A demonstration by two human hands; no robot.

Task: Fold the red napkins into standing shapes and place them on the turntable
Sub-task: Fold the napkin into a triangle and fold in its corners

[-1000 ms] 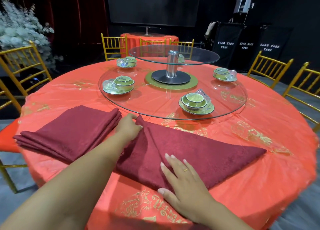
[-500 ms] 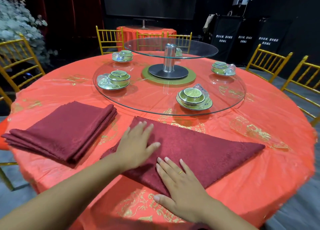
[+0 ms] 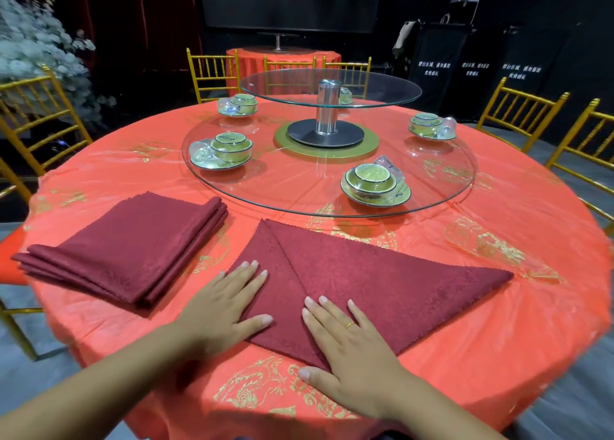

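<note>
Early fold step: both hands flat, fingers straight, gripping nothing. Left hand (image 3: 222, 310) and right hand (image 3: 354, 350) press the napkin (image 3: 365, 280), a triangle on the near tabletop (image 3: 498, 323). Next probably fold the right point in. Turntable (image 3: 299, 187) sits beyond; spare stack (image 3: 133, 247) lies left.

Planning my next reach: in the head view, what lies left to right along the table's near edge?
Stack of folded dark red cloth napkins, left hand, right hand, flat dark red napkin's pointed right corner.
</note>
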